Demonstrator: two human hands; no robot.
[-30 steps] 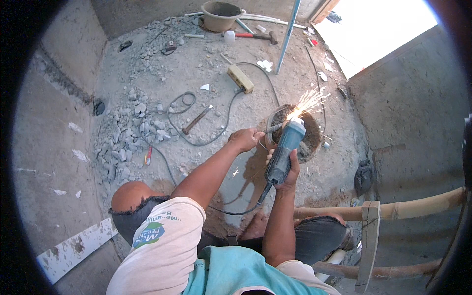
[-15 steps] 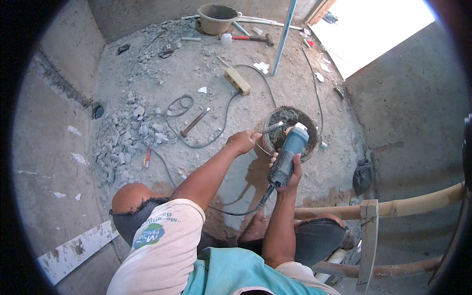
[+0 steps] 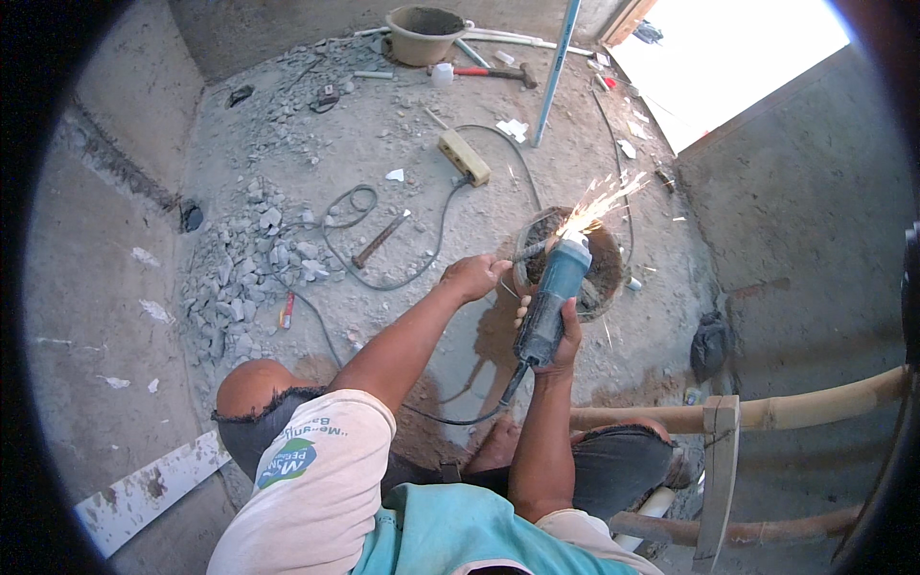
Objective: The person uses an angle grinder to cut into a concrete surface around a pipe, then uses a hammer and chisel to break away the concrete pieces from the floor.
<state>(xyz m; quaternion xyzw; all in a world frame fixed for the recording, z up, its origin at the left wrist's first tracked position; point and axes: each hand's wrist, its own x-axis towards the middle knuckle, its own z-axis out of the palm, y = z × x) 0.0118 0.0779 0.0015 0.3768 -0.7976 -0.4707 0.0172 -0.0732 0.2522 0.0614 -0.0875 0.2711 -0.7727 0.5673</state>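
My right hand [image 3: 560, 335] is wrapped round the body of a blue and black angle grinder [image 3: 558, 292], its cord trailing from the rear end. In my left hand [image 3: 474, 278] is a short dark metal rod [image 3: 530, 252], held by one end. The rod's far end meets the grinder's head, where bright orange sparks [image 3: 602, 206] fly up and to the right. Both tools are above a round bucket [image 3: 599, 309] with grey, mortar-like stuff inside. The grinder's disc is hidden by its head and the glare.
A rusty steel chisel-like bar [image 3: 380, 240] and a pale socket block [image 3: 463, 158] lie among looping cables. Rubble [image 3: 240, 278] covers the left floor. Farther off are a red-handled hammer [image 3: 494, 73] and a basin [image 3: 422, 43]. Bamboo rails [image 3: 824, 401] stand at right.
Sparks have appeared at the grinder's head, which now meets the rod's end. The grinder has shifted slightly left and is more upright. My left hand has hardly moved.
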